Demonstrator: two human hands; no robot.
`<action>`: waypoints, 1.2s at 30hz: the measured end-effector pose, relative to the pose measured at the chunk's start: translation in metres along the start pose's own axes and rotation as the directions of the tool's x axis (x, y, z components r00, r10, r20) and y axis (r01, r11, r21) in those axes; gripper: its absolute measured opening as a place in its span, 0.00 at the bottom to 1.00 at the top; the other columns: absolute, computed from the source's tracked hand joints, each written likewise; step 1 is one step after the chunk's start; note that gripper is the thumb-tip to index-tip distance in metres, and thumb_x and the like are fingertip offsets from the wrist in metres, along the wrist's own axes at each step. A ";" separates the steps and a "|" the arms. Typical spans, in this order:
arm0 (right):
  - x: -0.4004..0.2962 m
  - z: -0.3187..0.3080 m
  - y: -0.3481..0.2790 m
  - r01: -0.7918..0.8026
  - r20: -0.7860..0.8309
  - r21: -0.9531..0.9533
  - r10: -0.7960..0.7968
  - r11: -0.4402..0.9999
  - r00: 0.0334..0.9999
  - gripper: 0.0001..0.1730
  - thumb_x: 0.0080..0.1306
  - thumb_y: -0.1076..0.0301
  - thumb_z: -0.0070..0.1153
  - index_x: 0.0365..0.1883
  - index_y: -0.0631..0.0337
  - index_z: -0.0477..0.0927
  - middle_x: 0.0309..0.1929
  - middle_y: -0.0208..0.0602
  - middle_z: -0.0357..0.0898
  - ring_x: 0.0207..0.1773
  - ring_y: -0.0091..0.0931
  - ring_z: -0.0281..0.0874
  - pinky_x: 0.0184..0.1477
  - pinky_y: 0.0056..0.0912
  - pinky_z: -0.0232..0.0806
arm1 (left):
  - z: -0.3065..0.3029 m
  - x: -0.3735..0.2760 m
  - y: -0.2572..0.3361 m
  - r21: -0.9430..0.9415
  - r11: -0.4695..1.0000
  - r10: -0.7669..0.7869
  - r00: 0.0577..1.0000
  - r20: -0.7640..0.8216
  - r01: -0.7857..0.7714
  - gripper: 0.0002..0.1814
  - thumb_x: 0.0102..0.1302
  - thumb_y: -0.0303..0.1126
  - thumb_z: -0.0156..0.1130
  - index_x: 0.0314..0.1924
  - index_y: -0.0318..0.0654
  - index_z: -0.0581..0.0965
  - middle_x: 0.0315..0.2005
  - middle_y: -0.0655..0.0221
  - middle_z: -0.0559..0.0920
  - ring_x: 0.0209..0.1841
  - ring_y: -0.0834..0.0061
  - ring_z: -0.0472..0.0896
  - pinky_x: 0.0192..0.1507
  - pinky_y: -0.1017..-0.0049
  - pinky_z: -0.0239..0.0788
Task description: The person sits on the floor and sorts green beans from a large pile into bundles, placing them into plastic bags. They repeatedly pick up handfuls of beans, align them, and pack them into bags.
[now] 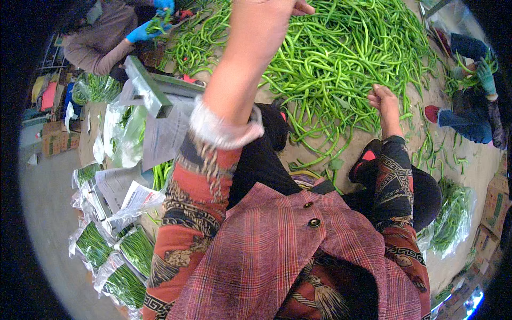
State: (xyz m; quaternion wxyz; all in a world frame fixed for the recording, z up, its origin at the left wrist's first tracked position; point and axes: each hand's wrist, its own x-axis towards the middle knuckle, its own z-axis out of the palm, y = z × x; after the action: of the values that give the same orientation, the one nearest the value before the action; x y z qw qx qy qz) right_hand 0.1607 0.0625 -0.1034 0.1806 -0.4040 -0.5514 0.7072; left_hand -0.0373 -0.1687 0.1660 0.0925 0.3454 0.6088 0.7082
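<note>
A large heap of long green chili peppers [340,60] spreads over the floor before me. My left hand [276,8] reaches to the top edge of the view, over the heap's near left part; its fingers are mostly cut off, so what it holds cannot be told. Low at the heap's right side is my right hand [384,98], fingers bent and close together against the peppers; whether a pepper is between them is unclear. Loose peppers trail from the heap towards my feet.
A metal stand [148,86] and papers [164,136] are at my left, above several bagged bundles of peppers [124,284]. Another bag of peppers [452,216] lies at right. Gloved co-workers sit at upper left and right. Cardboard boxes [60,138] stand far left.
</note>
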 end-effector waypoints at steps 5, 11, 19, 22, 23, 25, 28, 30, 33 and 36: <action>0.016 0.001 0.076 -0.086 0.000 -0.234 0.088 0.968 0.996 0.13 0.60 0.65 0.62 0.39 0.64 0.81 0.30 0.31 0.81 0.25 0.21 0.74 0.27 0.21 0.65 | -0.041 0.026 -0.136 0.184 0.900 -0.362 0.913 -0.186 0.394 0.11 0.66 0.34 0.58 0.41 0.34 0.77 0.29 0.68 0.80 0.28 0.79 0.79 0.31 0.79 0.71; 0.016 0.119 0.099 0.096 0.283 -0.311 -0.004 0.946 0.959 0.12 0.60 0.63 0.59 0.33 0.64 0.82 0.29 0.37 0.83 0.33 0.25 0.79 0.38 0.27 0.69 | -0.065 0.059 -0.102 -0.141 0.945 -0.324 0.903 -0.281 0.295 0.11 0.66 0.34 0.57 0.42 0.34 0.76 0.30 0.67 0.81 0.29 0.76 0.80 0.33 0.77 0.72; 0.103 0.247 0.135 0.688 0.573 -0.652 -0.387 0.320 0.723 0.26 0.56 0.71 0.55 0.55 0.61 0.70 0.46 0.48 0.73 0.49 0.45 0.73 0.51 0.47 0.68 | -0.141 0.052 -0.211 -0.281 0.773 -0.622 0.766 -0.161 0.569 0.18 0.66 0.40 0.57 0.50 0.35 0.76 0.42 0.60 0.81 0.48 0.63 0.79 0.52 0.63 0.70; 0.107 0.242 0.146 0.650 0.627 -0.750 -0.185 0.120 0.757 0.22 0.53 0.74 0.55 0.48 0.57 0.72 0.37 0.44 0.74 0.43 0.42 0.75 0.46 0.45 0.68 | -0.191 -0.006 -0.332 -0.371 0.609 -0.793 0.545 -0.271 0.701 0.19 0.66 0.38 0.54 0.51 0.33 0.73 0.45 0.58 0.80 0.48 0.60 0.79 0.49 0.60 0.71; 0.112 0.235 0.151 0.698 0.681 -0.716 -0.207 0.010 0.703 0.15 0.52 0.73 0.55 0.40 0.56 0.76 0.35 0.41 0.74 0.43 0.40 0.75 0.44 0.43 0.68 | -0.199 -0.026 -0.373 -0.422 0.525 -0.849 0.422 -0.319 0.739 0.19 0.65 0.40 0.55 0.51 0.35 0.74 0.46 0.57 0.79 0.48 0.59 0.79 0.48 0.59 0.72; 0.118 0.225 0.159 0.716 0.715 -0.694 -0.174 -0.071 0.677 0.10 0.51 0.69 0.57 0.34 0.55 0.78 0.34 0.40 0.75 0.42 0.39 0.76 0.44 0.43 0.68 | -0.209 -0.065 -0.450 -0.456 0.442 -0.872 0.251 -0.420 0.772 0.21 0.65 0.43 0.56 0.52 0.35 0.74 0.48 0.56 0.79 0.49 0.59 0.78 0.48 0.57 0.71; 0.091 0.236 0.123 0.693 0.701 -0.665 -0.088 0.280 0.708 0.11 0.51 0.62 0.61 0.30 0.57 0.79 0.33 0.42 0.75 0.42 0.40 0.75 0.43 0.45 0.68 | -0.254 -0.151 -0.530 -0.368 0.620 -0.677 0.235 -0.698 0.693 0.27 0.65 0.47 0.57 0.53 0.30 0.74 0.48 0.54 0.79 0.49 0.57 0.78 0.52 0.56 0.67; 0.114 0.205 0.103 0.589 0.544 -0.748 -0.226 0.305 0.808 0.13 0.53 0.62 0.62 0.32 0.61 0.80 0.33 0.44 0.75 0.40 0.42 0.75 0.42 0.44 0.68 | -0.188 -0.096 -0.522 -0.045 0.214 -0.744 0.133 -0.654 0.976 0.34 0.63 0.55 0.55 0.49 0.24 0.77 0.46 0.48 0.80 0.49 0.52 0.78 0.54 0.60 0.66; 0.120 0.234 0.064 0.654 0.602 -0.640 -0.266 0.403 0.753 0.15 0.56 0.64 0.61 0.37 0.65 0.80 0.37 0.48 0.79 0.41 0.44 0.76 0.43 0.42 0.68 | -0.223 -0.104 -0.535 0.206 -0.054 -0.479 0.156 -0.864 0.977 0.40 0.62 0.63 0.52 0.45 0.22 0.78 0.46 0.44 0.80 0.50 0.49 0.78 0.54 0.61 0.66; 0.143 0.295 0.054 0.629 0.629 -0.466 -0.268 0.622 0.730 0.15 0.60 0.63 0.58 0.40 0.65 0.79 0.41 0.51 0.78 0.46 0.45 0.76 0.49 0.41 0.68 | -0.237 -0.114 -0.557 0.079 0.127 -0.665 0.144 -0.733 0.989 0.46 0.59 0.69 0.51 0.47 0.23 0.77 0.47 0.43 0.79 0.49 0.49 0.78 0.51 0.60 0.68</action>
State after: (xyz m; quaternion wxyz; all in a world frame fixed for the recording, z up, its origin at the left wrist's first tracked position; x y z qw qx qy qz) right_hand -0.1437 -0.0418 -0.1874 0.0559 -0.0845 -0.8738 0.4757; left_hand -0.2561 -0.2863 -0.3976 0.2145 -0.2894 0.8619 0.3570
